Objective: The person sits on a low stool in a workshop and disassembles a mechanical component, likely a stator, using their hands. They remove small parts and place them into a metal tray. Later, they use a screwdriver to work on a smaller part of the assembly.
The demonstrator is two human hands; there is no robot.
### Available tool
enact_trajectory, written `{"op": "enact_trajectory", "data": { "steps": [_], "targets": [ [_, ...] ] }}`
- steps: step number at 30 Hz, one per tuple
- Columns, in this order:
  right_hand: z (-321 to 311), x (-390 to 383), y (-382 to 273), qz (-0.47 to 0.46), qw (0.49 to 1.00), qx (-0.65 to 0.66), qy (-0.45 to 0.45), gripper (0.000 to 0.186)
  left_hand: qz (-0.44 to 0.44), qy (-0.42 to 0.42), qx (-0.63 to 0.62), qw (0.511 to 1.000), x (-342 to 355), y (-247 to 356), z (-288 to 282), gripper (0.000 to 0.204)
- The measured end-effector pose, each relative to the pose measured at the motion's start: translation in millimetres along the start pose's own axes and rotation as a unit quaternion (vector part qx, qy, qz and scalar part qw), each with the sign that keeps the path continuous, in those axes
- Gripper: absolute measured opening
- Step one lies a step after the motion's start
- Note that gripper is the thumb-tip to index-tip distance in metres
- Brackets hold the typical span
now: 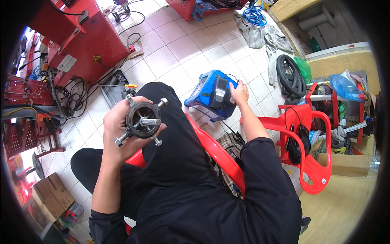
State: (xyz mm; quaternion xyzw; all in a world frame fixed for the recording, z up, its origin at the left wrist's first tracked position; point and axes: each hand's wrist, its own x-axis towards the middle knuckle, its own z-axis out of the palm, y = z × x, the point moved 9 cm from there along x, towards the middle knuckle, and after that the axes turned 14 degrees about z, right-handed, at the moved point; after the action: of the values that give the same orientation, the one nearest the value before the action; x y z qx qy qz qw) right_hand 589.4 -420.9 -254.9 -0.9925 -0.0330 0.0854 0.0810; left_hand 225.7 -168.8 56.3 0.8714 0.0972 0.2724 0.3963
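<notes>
One red tray [183, 9] holds black coils [222, 3]; left hand [114, 118] grips a bolted ring [130, 118], right hand [239, 93] touches a blue case [204, 96].

The round fixture [129, 118] is dark, dull metal with shiny, bare-metal bolts [163, 102]. The blue case [207, 95] seems to be plastic. Glossy, smooth plastic forms the red chair [315, 179]; the trousers [170, 154] are matt black cloth, the box [50, 195] matt cardboard.
</notes>
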Motion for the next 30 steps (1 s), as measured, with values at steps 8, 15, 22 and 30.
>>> {"op": "enact_trajectory", "data": {
  "steps": [8, 15, 22, 30],
  "targets": [
    [21.3, -2.5, -63.8, -0.150, 0.975, -0.065, -0.149, 0.103, -0.003, 0.005, 0.000, 1.000, -4.5, -8.5, -0.4, 0.048],
    [35.3, -1.3, -74.5, -0.172, 0.964, -0.102, -0.174, 0.111, -0.033, -0.003, 0.012, 0.999, -8.3, -17.7, -0.6, 0.046],
    [38.1, 0.6, -78.5, -0.191, 0.962, -0.129, -0.148, 0.098, -0.019, -0.007, 0.007, 1.000, -8.0, -18.6, 0.6, 0.047],
    [30.4, -4.6, -81.4, -0.200, 0.960, -0.150, -0.129, 0.091, -0.039, -0.006, 0.001, 0.999, -7.6, -16.5, 0.6, 0.045]
  ]
}}
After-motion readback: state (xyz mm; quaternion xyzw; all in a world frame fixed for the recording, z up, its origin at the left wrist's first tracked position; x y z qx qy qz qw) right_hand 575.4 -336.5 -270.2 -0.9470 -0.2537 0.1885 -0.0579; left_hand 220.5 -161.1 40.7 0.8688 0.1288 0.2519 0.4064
